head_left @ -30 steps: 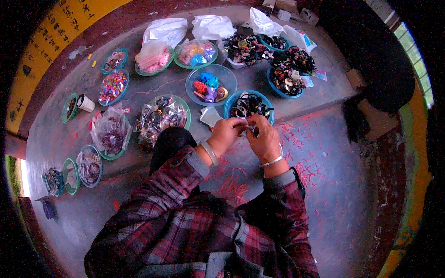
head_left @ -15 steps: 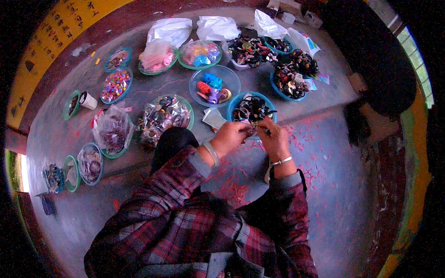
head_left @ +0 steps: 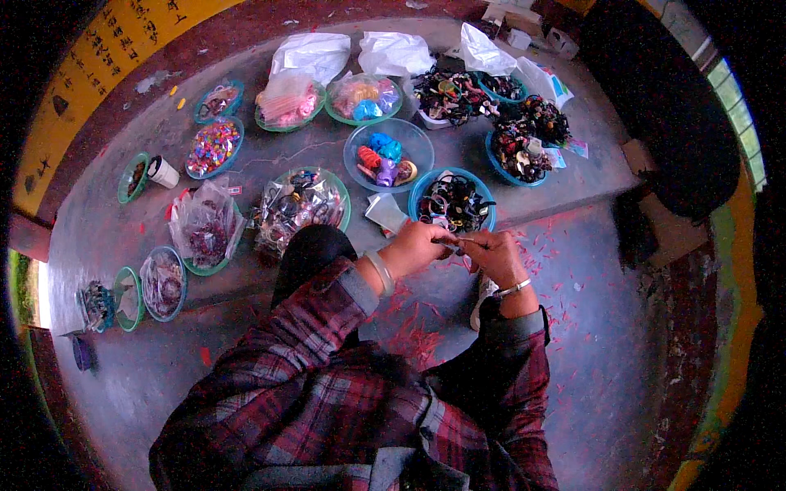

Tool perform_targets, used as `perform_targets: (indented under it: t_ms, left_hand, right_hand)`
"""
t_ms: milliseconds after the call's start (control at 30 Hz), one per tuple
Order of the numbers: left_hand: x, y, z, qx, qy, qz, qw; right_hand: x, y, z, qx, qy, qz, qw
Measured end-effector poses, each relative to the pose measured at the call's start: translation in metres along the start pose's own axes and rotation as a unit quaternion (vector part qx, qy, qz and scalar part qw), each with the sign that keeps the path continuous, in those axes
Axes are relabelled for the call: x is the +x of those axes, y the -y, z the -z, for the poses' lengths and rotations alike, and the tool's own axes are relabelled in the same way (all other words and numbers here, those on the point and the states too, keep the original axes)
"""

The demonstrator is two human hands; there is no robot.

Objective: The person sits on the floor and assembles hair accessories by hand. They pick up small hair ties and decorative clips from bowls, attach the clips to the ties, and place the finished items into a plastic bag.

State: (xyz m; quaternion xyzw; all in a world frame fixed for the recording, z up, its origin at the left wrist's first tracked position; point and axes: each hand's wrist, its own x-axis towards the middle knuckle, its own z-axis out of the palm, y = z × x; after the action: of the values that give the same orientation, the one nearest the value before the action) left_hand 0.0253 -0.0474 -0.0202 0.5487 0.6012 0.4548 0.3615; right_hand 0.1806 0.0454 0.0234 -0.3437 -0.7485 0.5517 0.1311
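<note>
- Grey concrete floor (head_left: 639,327) with a raised grey concrete step (head_left: 327,155) is carrying all the wares; red scraps of litter (head_left: 409,335) are lying scattered on the lower level around the person.
- Person in a red-and-grey plaid shirt (head_left: 327,409) is sitting at the step edge, both forearms reaching forward.
- Blue plastic bowl of dark rings and bands (head_left: 453,199) is sitting on the step just beyond the hands, nearest container to them.
- Clear round bowl of bright blue, orange and purple trinkets (head_left: 388,152) is sitting just behind the blue one.
- Green-rimmed tray under a clear plastic bag of mixed dark pieces (head_left: 299,204) is lying to the left of those bowls; more green trays of beads are spreading further left.
- White plastic bags (head_left: 311,53) are lying at the back of the step.
- Left hand (head_left: 417,247), pale bangle on the wrist, is curling its fingers, thumb and forefinger pressing on a small thin pale piece (head_left: 455,243).
- Right hand (head_left: 494,254), metal bangle on the wrist, is pinching the other end of that piece; the hands are meeting in front of the blue bowl, above the step edge.
- What the piece is: too small to tell.
</note>
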Motion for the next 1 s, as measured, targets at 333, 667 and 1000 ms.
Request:
perform_targets:
  t_ms: [333,667,1000]
  left_hand:
    - [-0.001,0.000,-0.004,-0.155,0.101,0.113,0.976]
    - [0.000,0.036,-0.013,-0.066,0.138,-0.011,0.988]
    - [0.004,0.024,-0.001,-0.069,0.075,0.070,0.992]
  right_hand:
    - [-0.001,-0.004,0.002,0.029,0.074,0.000,0.997]
    - [0.001,-0.025,0.003,-0.107,0.116,0.064,0.985]
    - [0.004,-0.015,0.005,-0.084,0.046,0.034,0.995]
